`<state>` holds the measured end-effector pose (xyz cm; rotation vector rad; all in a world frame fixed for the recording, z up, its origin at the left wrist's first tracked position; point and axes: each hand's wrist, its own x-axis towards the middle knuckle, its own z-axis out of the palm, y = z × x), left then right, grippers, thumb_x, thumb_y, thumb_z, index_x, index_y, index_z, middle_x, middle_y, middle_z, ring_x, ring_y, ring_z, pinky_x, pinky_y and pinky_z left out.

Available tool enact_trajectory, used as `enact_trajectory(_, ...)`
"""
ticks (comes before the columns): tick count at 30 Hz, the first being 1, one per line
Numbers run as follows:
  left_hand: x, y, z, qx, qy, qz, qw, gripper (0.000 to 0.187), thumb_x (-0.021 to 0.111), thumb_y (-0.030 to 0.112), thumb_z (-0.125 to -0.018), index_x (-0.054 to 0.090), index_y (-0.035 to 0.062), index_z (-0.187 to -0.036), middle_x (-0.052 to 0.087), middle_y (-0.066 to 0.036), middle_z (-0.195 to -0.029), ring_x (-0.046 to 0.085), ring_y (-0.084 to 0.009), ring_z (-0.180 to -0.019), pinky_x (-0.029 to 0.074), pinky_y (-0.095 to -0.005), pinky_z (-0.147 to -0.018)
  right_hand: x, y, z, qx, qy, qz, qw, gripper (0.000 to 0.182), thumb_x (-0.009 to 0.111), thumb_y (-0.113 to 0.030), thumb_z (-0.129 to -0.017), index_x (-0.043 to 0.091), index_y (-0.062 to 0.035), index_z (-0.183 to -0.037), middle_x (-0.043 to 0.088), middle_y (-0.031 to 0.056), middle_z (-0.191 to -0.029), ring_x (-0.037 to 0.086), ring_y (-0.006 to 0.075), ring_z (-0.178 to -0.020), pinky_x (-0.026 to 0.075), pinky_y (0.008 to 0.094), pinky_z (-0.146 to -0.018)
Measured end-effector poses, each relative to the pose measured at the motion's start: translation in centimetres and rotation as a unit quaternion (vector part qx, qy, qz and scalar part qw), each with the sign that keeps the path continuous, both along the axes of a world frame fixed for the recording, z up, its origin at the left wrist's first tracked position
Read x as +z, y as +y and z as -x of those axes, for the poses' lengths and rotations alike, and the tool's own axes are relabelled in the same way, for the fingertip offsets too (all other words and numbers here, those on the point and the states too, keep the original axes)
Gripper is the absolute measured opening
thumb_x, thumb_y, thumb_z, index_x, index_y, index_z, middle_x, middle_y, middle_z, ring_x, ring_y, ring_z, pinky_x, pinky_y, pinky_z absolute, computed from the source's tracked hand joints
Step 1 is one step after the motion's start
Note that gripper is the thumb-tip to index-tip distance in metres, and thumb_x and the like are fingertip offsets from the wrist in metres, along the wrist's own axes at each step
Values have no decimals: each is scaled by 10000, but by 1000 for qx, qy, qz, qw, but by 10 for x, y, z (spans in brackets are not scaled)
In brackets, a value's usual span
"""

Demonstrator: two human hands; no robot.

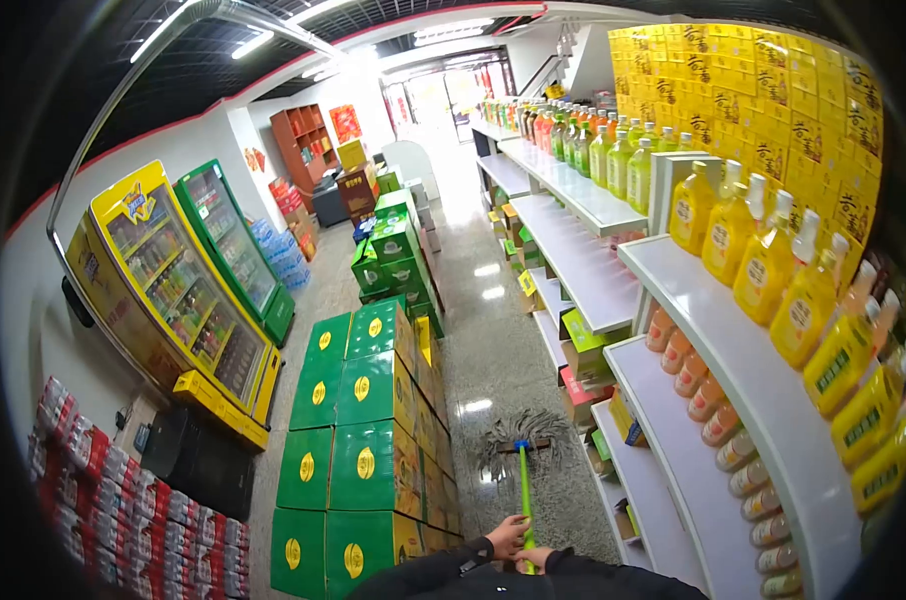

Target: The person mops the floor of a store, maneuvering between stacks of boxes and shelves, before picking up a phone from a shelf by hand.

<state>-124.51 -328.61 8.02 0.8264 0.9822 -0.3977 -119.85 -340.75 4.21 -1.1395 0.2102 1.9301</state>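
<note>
A mop with a bright green handle (526, 495) reaches forward from my body. Its grey string head (523, 432) is spread on the speckled floor of the aisle. My left hand (509, 537) is wrapped round the handle, a little farther along it. Closer to me, my right hand (536, 558) is closed on the handle near its end. Dark sleeves cover both arms.
Stacked green cartons (365, 462) line the aisle's left side. White shelves (663, 425) with bottles stand close on the right. Yellow (188, 290) and green drink fridges (235, 250) stand at the left wall, near shrink-wrapped packs (138, 500). A bright doorway (463, 90) lies far ahead.
</note>
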Motion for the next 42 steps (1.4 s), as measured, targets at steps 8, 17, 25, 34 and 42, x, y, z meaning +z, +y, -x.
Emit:
enact_trajectory(8, -11, 62, -59, 39, -119, 104, 987, 512, 504, 77, -839, 260, 127, -1287, 505, -74, -836, 529, -156, -713, 467, -289, -585, 5, 85, -73, 163, -179, -113, 964, 91, 583, -178, -694, 561, -103, -741, 528, 6, -583, 507, 124, -467, 384, 228, -434)
enact_trajectory(17, -41, 227, -176, 25, -140, -15, 990, 310, 494, 106, -849, 439, 110, -1154, 483, -37, -689, 485, -133, -561, 429, -279, -461, 1, 248, -179, 54, -157, -19, 986, 62, 563, -95, -730, 538, -55, -770, 523, 12, -604, 504, 108, -478, 398, 232, -402)
enact_trajectory(25, -41, 363, -269, 87, -163, 41, 982, 248, 445, 2, -821, 467, 78, -1055, 475, -49, -704, 501, -151, -551, 442, -274, -463, 73, 376, -253, -203, 83, 59, 974, 94, 512, -103, -799, 431, -67, -832, 431, 10, -658, 369, 67, -474, 260, 172, -356)
enact_trajectory(34, -37, 470, -326, 69, -157, 51, 984, 212, 497, 13, -802, 504, 80, -1003, 502, -28, -735, 490, -115, -574, 439, -240, -495, 51, 490, -324, 52, -60, 45, 996, 75, 580, -68, -751, 537, -65, -812, 456, -43, -571, 386, 22, -415, 262, 154, -348)
enact_trajectory(42, -22, 624, -431, 96, -133, 26, 986, 309, 521, 75, -823, 433, 120, -1117, 528, -57, -837, 526, -133, -708, 464, -263, -632, 1, 629, -459, -15, 33, 55, 998, 80, 537, -45, -759, 476, -42, -707, 412, 16, -500, 413, 117, -393, 313, 229, -353)
